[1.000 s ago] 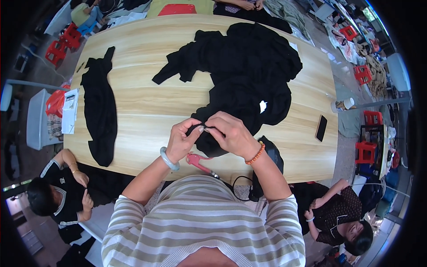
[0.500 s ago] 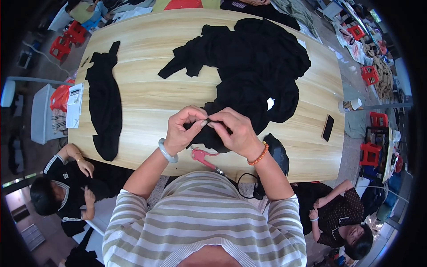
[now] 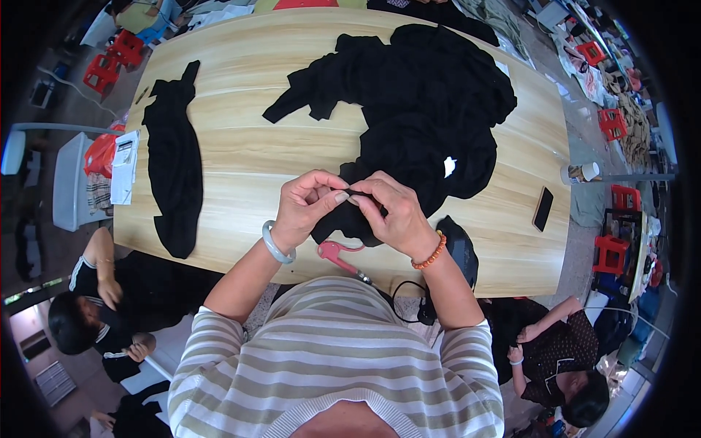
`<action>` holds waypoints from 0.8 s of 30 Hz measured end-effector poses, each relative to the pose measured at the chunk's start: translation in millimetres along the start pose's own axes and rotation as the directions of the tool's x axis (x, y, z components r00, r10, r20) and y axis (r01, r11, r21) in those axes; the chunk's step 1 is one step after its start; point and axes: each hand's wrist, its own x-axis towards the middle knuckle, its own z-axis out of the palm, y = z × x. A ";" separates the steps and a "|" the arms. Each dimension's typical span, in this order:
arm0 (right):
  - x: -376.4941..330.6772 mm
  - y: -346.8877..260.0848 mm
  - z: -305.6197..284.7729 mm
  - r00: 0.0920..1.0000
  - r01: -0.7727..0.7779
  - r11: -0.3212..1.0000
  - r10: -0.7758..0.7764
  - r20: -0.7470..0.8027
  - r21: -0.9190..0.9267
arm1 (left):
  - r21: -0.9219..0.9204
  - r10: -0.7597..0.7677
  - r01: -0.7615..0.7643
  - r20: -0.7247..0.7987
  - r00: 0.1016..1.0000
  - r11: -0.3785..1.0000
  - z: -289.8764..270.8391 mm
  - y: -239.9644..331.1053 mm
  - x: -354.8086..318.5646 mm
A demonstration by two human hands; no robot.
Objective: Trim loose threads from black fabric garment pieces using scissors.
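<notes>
Fingertips of my left hand (image 3: pixel 301 212) and my right hand (image 3: pixel 401 217) meet over the near part of the table. Both pinch a small piece of black cloth (image 3: pixel 342 221), its held edge mostly hidden by the fingers. Directly behind lies a large heap of black knit fabric (image 3: pixel 438 80), with a small white patch (image 3: pixel 450 167) on it; the held cloth seems to run into this heap. Below my hands lies a red trigger-handled tool (image 3: pixel 333 251) with a metal connector, like an air gun.
A long black garment piece (image 3: pixel 175 168) lies at the left of the wooden table (image 3: pixel 241 87), near papers (image 3: pixel 125 168). A phone (image 3: pixel 542 209) and a paper cup (image 3: pixel 582 173) are at the right. A black object with a cable (image 3: pixel 458 248) lies beside my right forearm. People sit at both near sides.
My hands stay together, and their fingers have shifted slightly on the pinched cloth. The view has moved a little. The person at the lower left has moved their arms.
</notes>
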 end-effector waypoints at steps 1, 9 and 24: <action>-0.7 1.1 -1.1 0.999 -0.024 1.000 0.024 0.039 0.010 | -0.006 -0.004 0.004 0.032 0.999 1.000 -0.8 -0.6 0.0; -6.0 -2.6 3.4 0.998 -0.070 0.995 0.070 0.003 -0.073 | 0.198 0.202 -0.178 -0.107 0.974 0.964 26.0 1.6 -6.6; 12.1 -67.3 19.3 0.963 0.260 0.955 -0.267 0.035 0.143 | 0.265 0.295 -0.391 0.336 0.894 0.882 2.4 -33.7 11.3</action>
